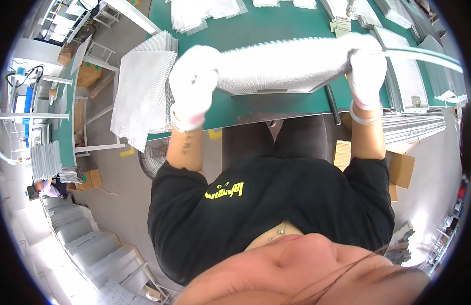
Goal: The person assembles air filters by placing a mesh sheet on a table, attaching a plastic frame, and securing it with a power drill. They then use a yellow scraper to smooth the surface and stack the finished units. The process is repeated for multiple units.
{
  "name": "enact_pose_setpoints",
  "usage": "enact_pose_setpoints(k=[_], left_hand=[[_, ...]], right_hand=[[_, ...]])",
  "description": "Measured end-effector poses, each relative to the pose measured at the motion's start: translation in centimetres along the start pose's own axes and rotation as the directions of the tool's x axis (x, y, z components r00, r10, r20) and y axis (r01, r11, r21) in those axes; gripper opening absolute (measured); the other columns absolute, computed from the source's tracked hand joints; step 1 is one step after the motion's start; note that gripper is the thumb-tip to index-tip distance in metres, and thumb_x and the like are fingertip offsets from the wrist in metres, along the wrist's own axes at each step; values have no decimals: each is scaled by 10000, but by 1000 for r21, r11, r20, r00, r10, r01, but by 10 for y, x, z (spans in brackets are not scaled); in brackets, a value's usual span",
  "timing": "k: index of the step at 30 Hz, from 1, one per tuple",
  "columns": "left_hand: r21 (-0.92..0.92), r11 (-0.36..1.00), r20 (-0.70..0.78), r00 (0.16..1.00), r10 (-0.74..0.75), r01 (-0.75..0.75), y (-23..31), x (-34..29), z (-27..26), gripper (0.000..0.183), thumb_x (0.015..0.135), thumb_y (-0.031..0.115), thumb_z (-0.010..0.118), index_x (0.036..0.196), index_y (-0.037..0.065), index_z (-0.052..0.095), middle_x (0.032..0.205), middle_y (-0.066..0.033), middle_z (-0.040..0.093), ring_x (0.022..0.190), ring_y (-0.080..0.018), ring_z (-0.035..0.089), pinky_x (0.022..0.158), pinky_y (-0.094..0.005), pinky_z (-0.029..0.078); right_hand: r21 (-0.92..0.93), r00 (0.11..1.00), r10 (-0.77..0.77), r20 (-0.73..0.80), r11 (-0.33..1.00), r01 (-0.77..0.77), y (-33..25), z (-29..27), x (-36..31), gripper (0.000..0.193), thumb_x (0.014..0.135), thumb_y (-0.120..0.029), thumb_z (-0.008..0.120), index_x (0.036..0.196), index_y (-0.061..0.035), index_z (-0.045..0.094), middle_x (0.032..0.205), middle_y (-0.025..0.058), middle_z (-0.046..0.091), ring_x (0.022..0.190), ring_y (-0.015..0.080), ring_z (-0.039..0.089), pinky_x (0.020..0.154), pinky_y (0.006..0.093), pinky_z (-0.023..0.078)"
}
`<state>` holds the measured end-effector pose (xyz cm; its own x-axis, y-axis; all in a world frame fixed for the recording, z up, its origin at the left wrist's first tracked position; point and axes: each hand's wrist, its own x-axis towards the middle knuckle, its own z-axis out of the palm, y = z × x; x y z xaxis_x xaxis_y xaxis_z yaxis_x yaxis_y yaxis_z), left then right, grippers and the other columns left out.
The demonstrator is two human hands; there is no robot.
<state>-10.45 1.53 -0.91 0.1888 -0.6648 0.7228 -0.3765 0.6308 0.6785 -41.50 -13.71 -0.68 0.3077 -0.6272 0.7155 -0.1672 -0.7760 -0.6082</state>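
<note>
My left hand (193, 81) and my right hand (367, 73), both in white gloves, are closed on the two ends of a silvery-white mesh sheet (283, 66). The sheet is held above the green tabletop (230, 108), bowed along its length, with a fine toothed far edge. A small grey rectangle shows at its near edge. Close to my right hand, a dark rod (332, 104) lies with its near end over the table's edge. The fingertips on the sheet's far side are partly hidden.
Stacked mesh sheets (144, 86) overhang the table's left end; more sheets (400, 76) lie at the right and far side. Below are a round fan (155, 156), cardboard boxes (401, 170) and a pile of panels (413, 126). Another person (51, 189) is far left.
</note>
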Motion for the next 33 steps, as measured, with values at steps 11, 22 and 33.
enact_pose_setpoints(k=[11,22,33], left_hand=[[299,953,823,520,-228,-55,-85,-83,-5,468,836,227,713,1271,95,601,1396,-113,567,1302,-342,504,1095,-452,408],[313,938,869,442,-221,-147,-102,-77,-3,530,825,305,732,1301,141,568,1395,-111,556,1297,-382,478,1107,-485,372],[172,985,905,399,-146,-29,-109,-61,13,464,818,287,728,1219,118,566,1358,-138,558,1210,-354,518,1072,-474,374]], right_hand=[[727,571,-690,446,651,218,-38,-21,-64,205,511,-236,587,542,-76,462,669,62,596,462,163,503,405,324,324],[714,665,-623,411,674,190,-46,-22,-80,223,469,-262,530,501,-89,393,634,74,547,421,150,460,364,314,270],[788,685,-668,289,573,226,-34,-19,-82,243,447,-298,483,491,-95,356,603,85,498,409,139,424,345,310,242]])
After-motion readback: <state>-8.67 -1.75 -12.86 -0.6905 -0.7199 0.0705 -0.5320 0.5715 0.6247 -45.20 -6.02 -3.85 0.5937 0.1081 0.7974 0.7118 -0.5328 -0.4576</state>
